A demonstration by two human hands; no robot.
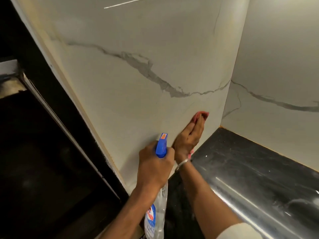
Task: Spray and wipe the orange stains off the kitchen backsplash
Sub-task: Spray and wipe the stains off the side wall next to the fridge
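Note:
The backsplash (141,54) is white marble with grey veins and fills most of the head view. My left hand (155,168) grips a spray bottle (161,145) with a blue trigger head and a clear body, its nozzle pointing at the wall. My right hand (191,135) presses a pink cloth (201,114) flat against the lower part of the backsplash, fingers straight; the cloth shows past my fingertips and at my wrist. I see no orange stain on the visible wall; the spot under the cloth is hidden.
A black stone countertop (250,163) runs along the lower right, meeting a second marble wall (276,66) at the corner. A dark opening and black frame (43,135) lie to the left of the backsplash edge.

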